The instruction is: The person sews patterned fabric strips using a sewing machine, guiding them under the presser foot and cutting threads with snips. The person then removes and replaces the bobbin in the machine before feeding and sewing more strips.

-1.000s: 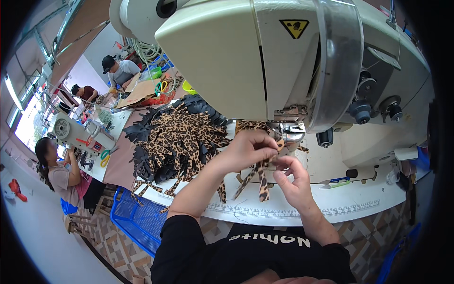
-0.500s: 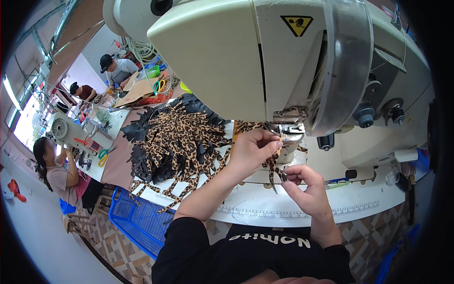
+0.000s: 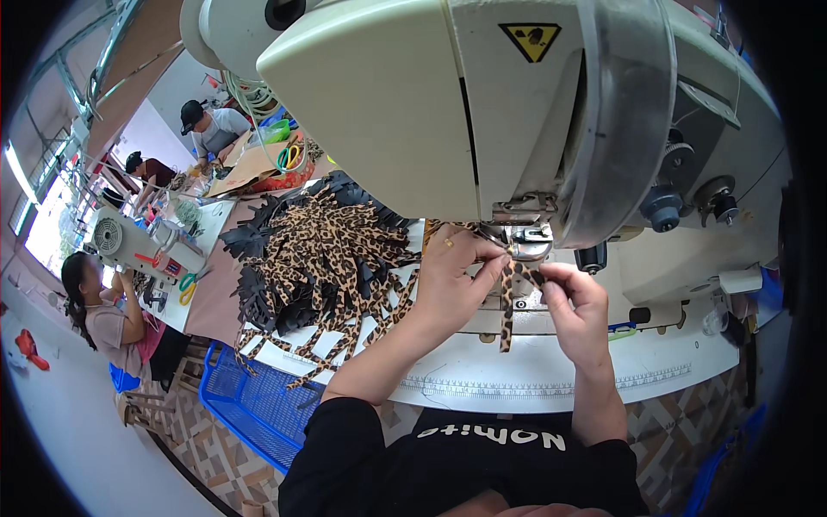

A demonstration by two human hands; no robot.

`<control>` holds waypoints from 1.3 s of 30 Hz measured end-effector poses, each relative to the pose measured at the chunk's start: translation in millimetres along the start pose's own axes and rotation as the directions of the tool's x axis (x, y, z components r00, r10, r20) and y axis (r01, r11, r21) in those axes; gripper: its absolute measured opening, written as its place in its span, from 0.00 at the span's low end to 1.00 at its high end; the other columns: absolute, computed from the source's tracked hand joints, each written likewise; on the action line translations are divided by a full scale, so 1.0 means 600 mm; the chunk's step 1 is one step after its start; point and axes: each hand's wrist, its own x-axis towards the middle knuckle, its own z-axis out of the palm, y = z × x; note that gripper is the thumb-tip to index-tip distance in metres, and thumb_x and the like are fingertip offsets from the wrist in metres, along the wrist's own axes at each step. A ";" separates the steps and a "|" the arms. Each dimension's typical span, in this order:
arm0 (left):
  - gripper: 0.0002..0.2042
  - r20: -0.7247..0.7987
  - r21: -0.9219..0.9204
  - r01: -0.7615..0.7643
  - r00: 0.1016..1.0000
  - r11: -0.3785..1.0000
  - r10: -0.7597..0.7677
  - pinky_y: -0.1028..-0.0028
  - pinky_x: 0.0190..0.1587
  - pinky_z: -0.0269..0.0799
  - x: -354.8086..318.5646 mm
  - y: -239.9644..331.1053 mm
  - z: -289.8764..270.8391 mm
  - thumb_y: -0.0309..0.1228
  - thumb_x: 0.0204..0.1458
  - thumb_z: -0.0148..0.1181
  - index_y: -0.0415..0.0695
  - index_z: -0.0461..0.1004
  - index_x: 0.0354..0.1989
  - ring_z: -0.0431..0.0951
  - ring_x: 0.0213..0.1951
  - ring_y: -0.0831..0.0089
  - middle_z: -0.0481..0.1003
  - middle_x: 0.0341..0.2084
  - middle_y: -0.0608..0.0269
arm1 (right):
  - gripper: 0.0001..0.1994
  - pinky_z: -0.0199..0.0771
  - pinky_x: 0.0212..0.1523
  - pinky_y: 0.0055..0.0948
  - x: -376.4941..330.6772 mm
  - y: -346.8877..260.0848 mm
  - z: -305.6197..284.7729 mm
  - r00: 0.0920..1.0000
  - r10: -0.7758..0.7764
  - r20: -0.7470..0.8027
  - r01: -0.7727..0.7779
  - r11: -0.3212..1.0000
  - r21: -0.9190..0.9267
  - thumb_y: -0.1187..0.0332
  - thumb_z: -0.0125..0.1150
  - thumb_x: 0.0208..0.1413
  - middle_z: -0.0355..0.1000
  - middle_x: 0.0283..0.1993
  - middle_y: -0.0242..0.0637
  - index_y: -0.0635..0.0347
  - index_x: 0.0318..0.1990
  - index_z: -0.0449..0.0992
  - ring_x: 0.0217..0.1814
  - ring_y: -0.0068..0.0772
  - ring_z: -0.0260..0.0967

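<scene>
My left hand [image 3: 457, 280] is closed, thumb and forefinger pinching a leopard-print fabric strip [image 3: 506, 317] just under the metal presser foot [image 3: 529, 243] of a large cream sewing machine [image 3: 370, 112]. One length of the strip hangs down in front of the machine's arm. To its right, my right hand [image 3: 577, 306] pinches another length of the same print, held out sideways with its dark side partly showing. Left of my left hand lies a big heap of leopard-print strips [image 3: 319, 246], with black undersides showing round its edges.
A ruler tape [image 3: 482, 388] runs along the white table's front edge. Small tools [image 3: 622, 329] lie right of my right hand. Below the heap stands a blue plastic basket [image 3: 250, 401]. At the left, a person [image 3: 99, 302] sits by another machine [image 3: 125, 237]; two more people work farther back.
My right hand has moved up, drawing its length of strip out to the right. The other length now hangs straight with its print showing. My left hand stays close to the presser foot.
</scene>
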 end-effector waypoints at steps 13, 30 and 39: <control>0.13 0.247 0.236 -0.471 0.875 0.850 0.416 0.67 0.34 0.66 0.004 0.009 -0.018 0.24 0.34 0.61 0.46 0.72 0.32 0.71 0.34 0.65 0.70 0.31 0.67 | 0.10 0.70 0.43 0.21 0.002 0.005 0.054 0.999 0.030 0.029 -0.037 0.962 0.272 0.82 0.49 0.54 0.71 0.39 0.39 0.70 0.45 0.64 0.40 0.22 0.69; 0.14 0.237 0.181 -0.503 0.856 0.845 0.458 0.64 0.37 0.69 0.021 -0.034 -0.029 0.23 0.33 0.61 0.44 0.72 0.33 0.73 0.37 0.61 0.72 0.32 0.64 | 0.04 0.69 0.40 0.20 0.006 0.011 0.081 0.998 -0.058 -0.002 0.056 0.955 0.293 0.80 0.48 0.55 0.72 0.37 0.40 0.67 0.39 0.66 0.37 0.23 0.71; 0.10 0.063 0.212 -0.380 0.925 0.900 0.376 0.68 0.38 0.68 0.032 -0.056 -0.008 0.21 0.33 0.60 0.41 0.74 0.27 0.73 0.35 0.63 0.73 0.32 0.62 | 0.04 0.70 0.39 0.21 -0.017 0.011 0.075 0.996 0.038 0.077 -0.052 0.982 0.183 0.80 0.49 0.54 0.73 0.34 0.40 0.67 0.37 0.67 0.37 0.23 0.70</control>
